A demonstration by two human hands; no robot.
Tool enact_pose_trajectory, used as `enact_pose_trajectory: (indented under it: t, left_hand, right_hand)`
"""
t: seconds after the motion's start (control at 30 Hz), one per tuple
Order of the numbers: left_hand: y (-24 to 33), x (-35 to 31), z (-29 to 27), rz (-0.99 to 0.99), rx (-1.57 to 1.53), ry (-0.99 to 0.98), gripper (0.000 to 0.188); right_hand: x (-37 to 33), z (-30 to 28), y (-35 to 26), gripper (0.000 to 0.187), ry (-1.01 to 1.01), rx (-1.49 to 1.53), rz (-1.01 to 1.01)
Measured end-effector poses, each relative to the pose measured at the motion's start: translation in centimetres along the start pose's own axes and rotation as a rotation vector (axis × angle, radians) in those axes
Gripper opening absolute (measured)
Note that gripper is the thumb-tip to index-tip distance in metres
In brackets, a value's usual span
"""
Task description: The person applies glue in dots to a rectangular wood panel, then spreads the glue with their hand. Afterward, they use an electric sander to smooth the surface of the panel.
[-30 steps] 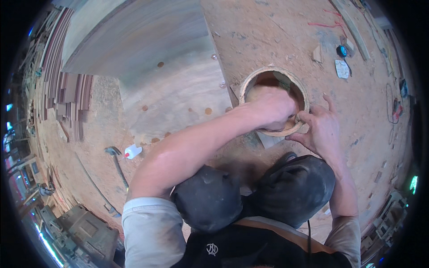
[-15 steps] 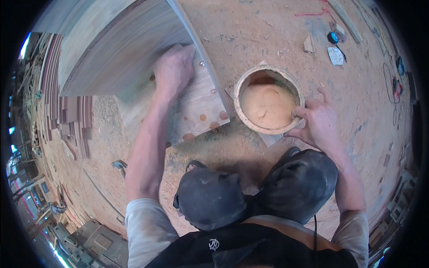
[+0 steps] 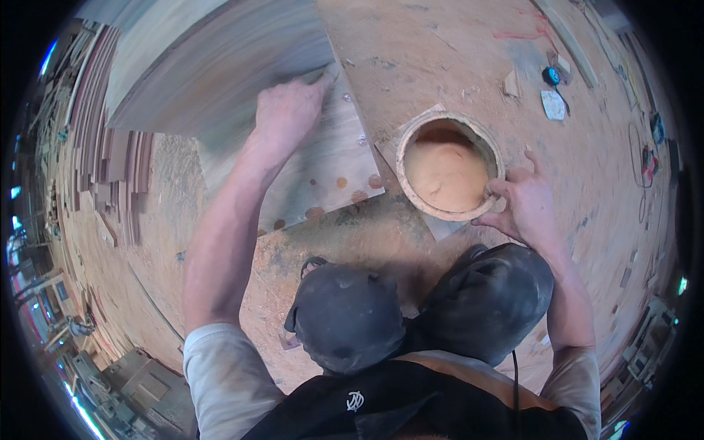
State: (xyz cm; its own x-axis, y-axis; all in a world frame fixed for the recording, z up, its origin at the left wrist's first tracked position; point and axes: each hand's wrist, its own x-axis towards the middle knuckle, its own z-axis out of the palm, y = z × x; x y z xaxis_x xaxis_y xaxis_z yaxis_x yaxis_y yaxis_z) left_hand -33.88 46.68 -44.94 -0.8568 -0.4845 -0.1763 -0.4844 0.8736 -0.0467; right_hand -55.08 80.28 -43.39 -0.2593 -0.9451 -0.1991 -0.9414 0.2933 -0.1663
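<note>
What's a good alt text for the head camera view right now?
A person's left hand points at a brown-spotted wooden panel, while the right hand holds the edge of a round tub containing tan material. Dusty floor surrounds them.

The left hand (image 3: 291,110) extends a finger at the edge of a flat, brown-spotted grey wooden panel (image 3: 323,154); the right hand (image 3: 526,202) grips a round, thick-rimmed beige bucket (image 3: 402,167) holding tan powder (image 3: 446,180).

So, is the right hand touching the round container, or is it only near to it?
Touching. The head view shows the right hand gripping the round container at its right edge, no gap visible.
</note>
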Motion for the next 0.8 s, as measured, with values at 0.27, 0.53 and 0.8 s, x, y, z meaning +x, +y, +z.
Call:
enact_pose_trajectory:
  t: [0.27, 0.53, 0.8]
  left_hand:
    - [-7.1, -20.9, 0.6, -0.391, -0.494, 0.025, 0.017]
    - [-6.6, -43.8, 22.9, -1.372, -1.275, -0.079, 0.076]
    - [-11.8, -37.3, 33.0, -1.298, -1.344, 0.681, 0.094]
  right_hand:
    - [-0.3, -0.2, 0.1, 0.054, -0.030, 0.035, 0.058]
    - [0.6, -0.8, -0.8, 0.055, -0.076, 0.004, 0.068]
    - [-0.1, -0.7, -0.7, 0.054, -0.095, -0.013, 0.123]
